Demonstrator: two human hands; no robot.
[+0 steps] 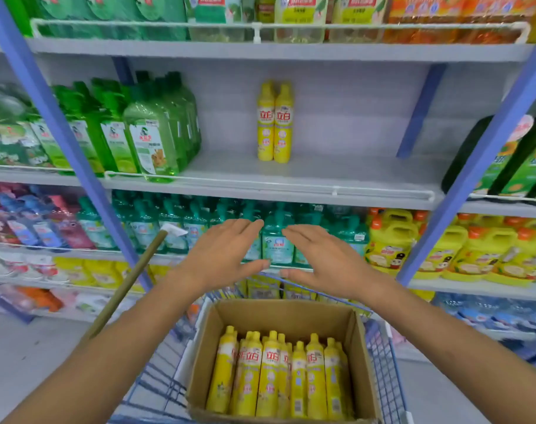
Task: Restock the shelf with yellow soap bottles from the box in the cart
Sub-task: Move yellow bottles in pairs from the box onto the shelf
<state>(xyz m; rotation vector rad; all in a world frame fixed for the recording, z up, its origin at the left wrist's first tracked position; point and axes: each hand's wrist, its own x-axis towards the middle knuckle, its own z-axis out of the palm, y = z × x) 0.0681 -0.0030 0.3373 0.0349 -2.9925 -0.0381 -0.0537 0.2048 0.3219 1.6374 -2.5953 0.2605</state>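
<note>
Two yellow soap bottles [275, 122] stand side by side at the back of the grey middle shelf [306, 175]. Below, a cardboard box [208, 341] in the blue wire cart [382, 356] holds several more yellow soap bottles [279, 371], standing upright. My left hand [227, 255] and my right hand [318, 258] hover empty above the box's far edge, palms facing each other, fingers straight and relaxed, a small gap between them. Neither hand touches a bottle.
Green bottles [150, 130] fill the left end of the middle shelf, dark green ones [523, 160] the bay to the right. Teal pump bottles [275, 237] and yellow jugs [392, 240] line the shelf below. A wooden stick [129, 283] leans against the blue upright.
</note>
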